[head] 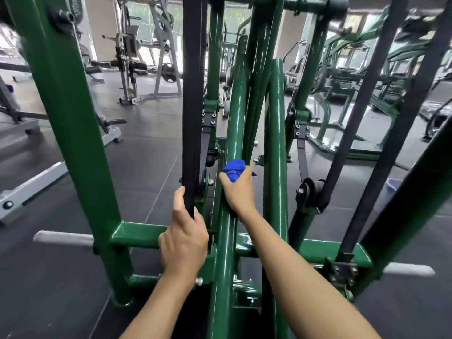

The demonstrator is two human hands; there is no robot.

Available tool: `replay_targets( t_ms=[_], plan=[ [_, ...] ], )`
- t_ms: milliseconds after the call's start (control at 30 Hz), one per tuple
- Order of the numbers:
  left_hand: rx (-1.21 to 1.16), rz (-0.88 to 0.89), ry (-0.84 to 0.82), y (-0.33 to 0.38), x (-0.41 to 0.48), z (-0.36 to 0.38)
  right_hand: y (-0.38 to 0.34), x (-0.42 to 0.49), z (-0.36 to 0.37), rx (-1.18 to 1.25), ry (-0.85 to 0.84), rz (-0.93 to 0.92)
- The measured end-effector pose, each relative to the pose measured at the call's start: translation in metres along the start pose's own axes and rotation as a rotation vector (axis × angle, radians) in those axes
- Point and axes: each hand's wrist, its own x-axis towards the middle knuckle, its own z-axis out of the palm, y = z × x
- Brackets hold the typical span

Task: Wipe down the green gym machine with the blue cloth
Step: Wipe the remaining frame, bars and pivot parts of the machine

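Holding, right hand: my right hand is closed round the blue cloth, fingers curled over it, a bunched wad of cloth showing above my knuckles.
Cloth position: pressed against the central tube of the green gym machine, on the tube's lower half, between the black strap and the second tube.
Holding, left hand: my left hand is wrapped round the black strap, thumb up along its left edge, fingers curled behind it; this hand sits lower and nearer to me than the right.
Black strap: flat, taut, running straight up out of view; just left of the central tube, not touching the cloth.
Central tube: glossy green, round, leaning away from me; my right forearm crosses in front of its base.
Second tube: same finish, just right of the central one, leaning alongside it.
Left upright: thick green post, well left of my hands, standing on the floor.
Crossbar: green, square, level, joining the left upright to the middle of the frame behind my left hand.
Pegs: a silver peg juts out to the left of the upright; another peg juts out on the right side.
Roller: black, right of the second tube, with dark straps running up from it.
Floor: dark rubber tiles.
Background: grey machines at far left, further green machines at far right, both blurred.
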Motion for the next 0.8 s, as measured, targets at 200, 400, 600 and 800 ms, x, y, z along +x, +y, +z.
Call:
replay_targets(
  t_ms=[200,400,600,800],
  plan=[
    [-0.02,-0.01,0.037,-0.003,-0.004,0.005,0.06,-0.097,-0.004,0.056,-0.068,0.071],
    [-0.05,0.025,-0.002,-0.004,-0.005,0.0,0.101,-0.161,-0.007,0.113,-0.131,0.186],
    [-0.022,0.006,0.02,-0.008,-0.005,0.002,0.12,-0.223,-0.02,0.139,-0.291,0.298],
    [-0.029,-0.037,0.01,-0.009,-0.007,0.003,0.15,-0.28,-0.02,0.114,-0.326,0.382]
  ],
)
